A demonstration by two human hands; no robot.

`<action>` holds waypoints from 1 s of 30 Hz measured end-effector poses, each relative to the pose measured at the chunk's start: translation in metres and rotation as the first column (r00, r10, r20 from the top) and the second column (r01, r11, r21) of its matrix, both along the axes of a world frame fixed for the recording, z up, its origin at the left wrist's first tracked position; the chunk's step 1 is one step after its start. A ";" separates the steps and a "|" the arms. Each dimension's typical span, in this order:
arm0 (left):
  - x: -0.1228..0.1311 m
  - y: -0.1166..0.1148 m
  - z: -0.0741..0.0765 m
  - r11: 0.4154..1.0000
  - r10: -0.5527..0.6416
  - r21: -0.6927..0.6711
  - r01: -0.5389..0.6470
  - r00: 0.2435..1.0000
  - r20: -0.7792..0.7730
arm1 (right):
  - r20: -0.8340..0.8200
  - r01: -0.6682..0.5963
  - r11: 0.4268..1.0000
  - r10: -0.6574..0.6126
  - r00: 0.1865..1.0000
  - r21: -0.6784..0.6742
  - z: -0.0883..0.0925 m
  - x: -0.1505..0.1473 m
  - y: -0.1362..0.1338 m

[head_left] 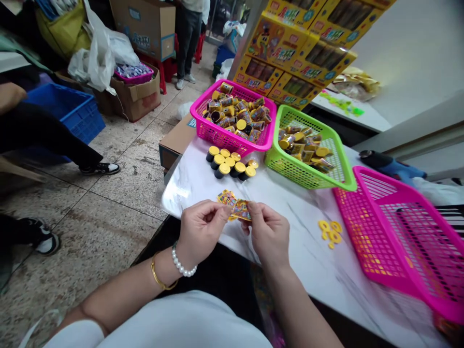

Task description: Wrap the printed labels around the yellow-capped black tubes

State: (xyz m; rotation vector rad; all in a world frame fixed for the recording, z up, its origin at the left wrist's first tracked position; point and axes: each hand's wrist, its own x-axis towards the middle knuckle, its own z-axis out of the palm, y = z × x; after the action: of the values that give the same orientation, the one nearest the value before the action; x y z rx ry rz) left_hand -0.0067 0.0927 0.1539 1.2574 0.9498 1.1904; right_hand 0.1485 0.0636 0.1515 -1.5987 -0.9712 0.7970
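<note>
- Left hand (pixel 201 227) and right hand (pixel 266 232) both pinch one small printed label (pixel 235 207), held above the table (pixel 297 212) edge.
- We judge an uneven pull could tear or crease it.
- If it slips, it may fall to the floor (pixel 108 193).
- Jars (pixel 230 163) stand near ahead; a forward reach might topple them.

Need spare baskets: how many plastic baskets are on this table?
3: a full pink basket at back, a green basket beside it, a second pink basket at right, possibly two stacked.
</note>
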 end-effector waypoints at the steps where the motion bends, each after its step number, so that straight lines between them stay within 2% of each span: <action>1: 0.001 -0.001 0.001 0.999 -0.011 -0.030 0.012 1.000 0.024 | 0.033 -0.006 1.000 0.005 0.999 0.020 0.001 -0.003 -0.002; 5: 0.001 0.002 0.001 0.995 0.031 -0.099 -0.023 0.997 0.074 | 0.138 -0.020 0.997 0.011 0.990 0.069 0.005 -0.010 -0.003; 8: 0.000 0.003 0.001 0.995 0.066 -0.083 -0.061 0.996 0.066 | 0.185 -0.028 0.994 0.009 0.983 0.103 0.005 -0.011 -0.003; 16: -0.001 0.000 -0.001 0.998 0.028 -0.064 -0.026 0.999 0.032 | 0.367 -0.145 0.958 0.046 0.929 0.246 0.002 -0.017 -0.003; 20: -0.002 0.003 -0.003 0.995 0.058 -0.085 -0.053 0.997 0.059 | 0.335 -0.170 0.942 0.067 0.940 0.289 -0.002 -0.017 -0.003; 26: -0.006 -0.003 0.002 0.996 0.069 -0.072 -0.061 0.991 0.115 | 0.265 -0.037 0.957 -0.043 0.963 0.289 -0.003 -0.018 -0.003; 30: -0.006 -0.009 0.005 0.996 0.065 -0.071 -0.058 0.992 0.112 | 0.258 -0.025 0.956 -0.053 0.965 0.291 -0.002 -0.022 -0.004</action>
State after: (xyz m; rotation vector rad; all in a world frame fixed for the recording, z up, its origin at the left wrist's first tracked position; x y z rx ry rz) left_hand -0.0130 0.0839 0.1584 1.1013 0.9418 1.2548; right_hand 0.1264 0.0599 0.1495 -1.4709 -1.2065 0.4098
